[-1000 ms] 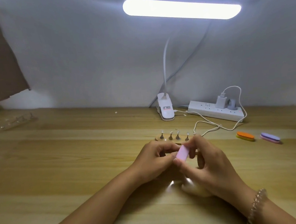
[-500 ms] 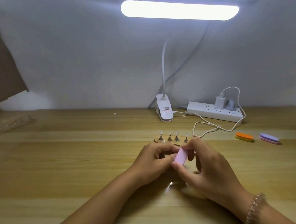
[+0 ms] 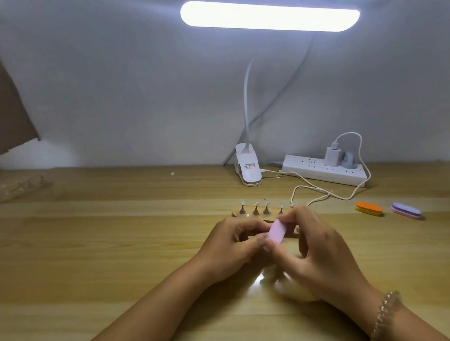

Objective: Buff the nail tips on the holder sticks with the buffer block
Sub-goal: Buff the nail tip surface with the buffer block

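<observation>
A pink buffer block (image 3: 276, 231) is pinched between the thumb and fingers of my right hand (image 3: 314, 246), tilted over the middle of the table. My left hand (image 3: 232, 245) is curled right beside it, its fingertips meeting the block's lower end; what they hold is hidden, so I cannot tell whether a holder stick is there. Just behind both hands lies a wooden base (image 3: 237, 212) with several upright holder sticks (image 3: 256, 208) carrying clear nail tips.
A clip lamp (image 3: 248, 170) and a white power strip (image 3: 325, 172) with a charger cable stand at the back. Two spare buffer blocks, orange (image 3: 369, 208) and purple (image 3: 406, 210), lie to the right. Clear plastic bits (image 3: 14, 187) lie far left.
The pink block has shifted slightly in my right hand's fingers, a small rubbing stroke against my left fingertips. Both hands stay in the same spot.
</observation>
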The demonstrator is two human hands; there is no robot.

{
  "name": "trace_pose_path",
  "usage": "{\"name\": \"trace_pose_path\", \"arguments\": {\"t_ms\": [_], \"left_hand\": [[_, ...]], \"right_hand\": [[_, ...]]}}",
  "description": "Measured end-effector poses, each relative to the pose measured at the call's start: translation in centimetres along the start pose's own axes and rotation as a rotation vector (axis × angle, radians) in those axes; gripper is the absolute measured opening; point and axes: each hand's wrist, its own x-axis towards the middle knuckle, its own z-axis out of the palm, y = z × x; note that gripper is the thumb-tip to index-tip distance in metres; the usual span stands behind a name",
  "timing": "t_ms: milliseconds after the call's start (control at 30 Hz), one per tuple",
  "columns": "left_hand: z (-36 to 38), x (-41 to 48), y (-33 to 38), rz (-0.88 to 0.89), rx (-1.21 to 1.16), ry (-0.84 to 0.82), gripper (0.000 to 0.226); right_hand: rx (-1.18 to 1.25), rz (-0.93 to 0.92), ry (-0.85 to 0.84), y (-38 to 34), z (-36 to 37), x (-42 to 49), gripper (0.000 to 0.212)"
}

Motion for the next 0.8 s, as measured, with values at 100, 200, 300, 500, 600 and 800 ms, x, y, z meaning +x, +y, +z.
{"name": "trace_pose_path", "arguments": {"t_ms": [100,200,300,500,600,800], "left_hand": [[0.07,0.02,0.06,0.003,-0.011,0.006,0.018],[0.08,-0.08,0.14,0.007,-0.031,-0.001,0.017],[0.03,-0.03,0.04,0.000,-0.020,0.002,0.018],[0.09,-0.09,0.17,0.004,-0.034,0.000,0.017],[0.11,-0.15,0.30,-0.006,-0.045,0.003,0.019],[0.02,-0.33,0.86,0.005,-0.077,-0.002,0.020]], "right_hand": [[0.006,-0.005,-0.024,-0.21,0.02,-0.01,0.032],[0.031,0.089,0.042,0.38,-0.28,0.44,0.031],[0.011,-0.008,-0.019,-0.19,-0.02,-0.07,0.029],[0.056,0.076,0.046,0.43,-0.28,0.41,0.029],[0.037,-0.028,-0.021,-0.33,0.01,-0.11,0.027],[0.101,0.053,0.043,0.42,-0.43,0.34,0.025]]}}
